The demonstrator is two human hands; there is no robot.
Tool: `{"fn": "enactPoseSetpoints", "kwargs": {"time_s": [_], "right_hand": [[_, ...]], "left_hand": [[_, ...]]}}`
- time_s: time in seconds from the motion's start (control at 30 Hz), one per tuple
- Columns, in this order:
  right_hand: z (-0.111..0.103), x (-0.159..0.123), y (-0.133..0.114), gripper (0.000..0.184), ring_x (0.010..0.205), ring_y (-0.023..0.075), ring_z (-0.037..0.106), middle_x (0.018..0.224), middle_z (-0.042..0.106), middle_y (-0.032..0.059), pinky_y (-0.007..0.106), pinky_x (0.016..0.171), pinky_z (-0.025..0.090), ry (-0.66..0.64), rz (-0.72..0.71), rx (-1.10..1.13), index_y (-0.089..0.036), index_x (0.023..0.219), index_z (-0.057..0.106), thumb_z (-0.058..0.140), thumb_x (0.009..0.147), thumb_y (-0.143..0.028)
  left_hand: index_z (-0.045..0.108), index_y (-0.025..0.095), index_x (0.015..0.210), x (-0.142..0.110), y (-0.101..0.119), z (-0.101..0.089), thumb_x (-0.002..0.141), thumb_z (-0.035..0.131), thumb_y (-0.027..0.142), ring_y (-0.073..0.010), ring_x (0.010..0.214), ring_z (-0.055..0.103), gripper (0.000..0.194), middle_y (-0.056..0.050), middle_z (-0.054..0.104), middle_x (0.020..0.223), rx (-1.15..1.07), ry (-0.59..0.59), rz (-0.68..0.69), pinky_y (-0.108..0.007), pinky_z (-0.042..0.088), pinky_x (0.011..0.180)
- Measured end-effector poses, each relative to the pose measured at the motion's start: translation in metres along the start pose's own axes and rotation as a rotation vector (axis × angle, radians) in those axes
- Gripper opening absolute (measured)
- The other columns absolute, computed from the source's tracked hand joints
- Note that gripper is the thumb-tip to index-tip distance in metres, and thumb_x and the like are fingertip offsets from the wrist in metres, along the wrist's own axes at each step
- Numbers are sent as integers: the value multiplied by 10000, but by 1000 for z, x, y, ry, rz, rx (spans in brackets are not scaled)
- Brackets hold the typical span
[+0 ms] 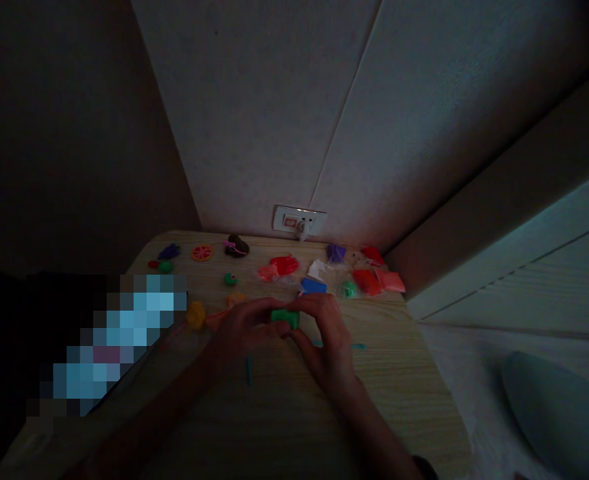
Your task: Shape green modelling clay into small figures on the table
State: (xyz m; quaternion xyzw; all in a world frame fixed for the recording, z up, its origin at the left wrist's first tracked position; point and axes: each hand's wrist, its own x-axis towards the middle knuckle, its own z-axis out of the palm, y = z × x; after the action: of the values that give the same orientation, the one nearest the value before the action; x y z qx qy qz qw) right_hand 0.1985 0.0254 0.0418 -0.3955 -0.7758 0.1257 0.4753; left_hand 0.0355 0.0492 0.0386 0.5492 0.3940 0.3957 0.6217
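Note:
A short block of green modelling clay (pixel 284 318) is held above the wooden table between my two hands. My left hand (pixel 244 327) grips its left end, thumb along the lower side. At its right end, the fingers and thumb of my right hand (pixel 328 333) are closed on it. Beneath and left of my left hand lie a yellow-orange clay lump (pixel 195 315) and a paler orange piece (pixel 235 299), partly covered. A thin blue stick (pixel 249 371) rests below my hands, and another blue tool (pixel 358 346) shows partly behind my right hand.
Small clay shapes line the table's (pixel 384 393) far left, among them a red-and-orange disc (pixel 202 253) and a brown lump (pixel 236 246). Coloured clay packets (pixel 367 281) lie at the back right. A blurred lit screen (pixel 124 333) stands left. A wall socket (pixel 299 220) sits behind.

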Motion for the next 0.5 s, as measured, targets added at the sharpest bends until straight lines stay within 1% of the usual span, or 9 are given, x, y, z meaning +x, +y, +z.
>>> {"fn": "enactPoseSetpoints", "kwargs": {"time_s": [0.1, 0.23, 0.37, 0.5], "right_hand": [[0, -1, -1, 234, 858, 210, 565, 917, 613, 47, 331, 726, 487, -7, -30, -36, -245, 1119, 573, 531, 902, -169], [0, -2, -1, 212, 825, 204, 564, 881, 613, 46, 329, 709, 486, 2, -78, -69, -230, 1099, 598, 540, 902, -175], [1, -1, 0, 243, 871, 215, 568, 921, 624, 67, 344, 745, 493, -32, -96, -73, -209, 1139, 588, 541, 903, -178], [1, 0, 0, 236, 845, 210, 564, 885, 617, 55, 342, 728, 498, -11, -108, -85, -229, 1139, 582, 528, 915, -178]], "left_hand": [[703, 187, 791, 3, -5, -5, 681, 726, 323, -186, 747, 640, 176, 17, 707, 750, 25, -24, 5, -271, 490, 702], [702, 166, 763, 6, -10, -9, 654, 746, 410, -187, 740, 646, 271, -9, 716, 733, -70, -68, -100, -280, 488, 713], [708, 157, 735, 7, -10, -10, 627, 775, 413, -197, 748, 656, 286, -17, 723, 716, -125, -77, -135, -300, 488, 753], [710, 160, 769, 7, -12, -8, 657, 749, 418, -195, 756, 660, 283, -6, 724, 723, -179, -127, -136, -295, 488, 746]]}}
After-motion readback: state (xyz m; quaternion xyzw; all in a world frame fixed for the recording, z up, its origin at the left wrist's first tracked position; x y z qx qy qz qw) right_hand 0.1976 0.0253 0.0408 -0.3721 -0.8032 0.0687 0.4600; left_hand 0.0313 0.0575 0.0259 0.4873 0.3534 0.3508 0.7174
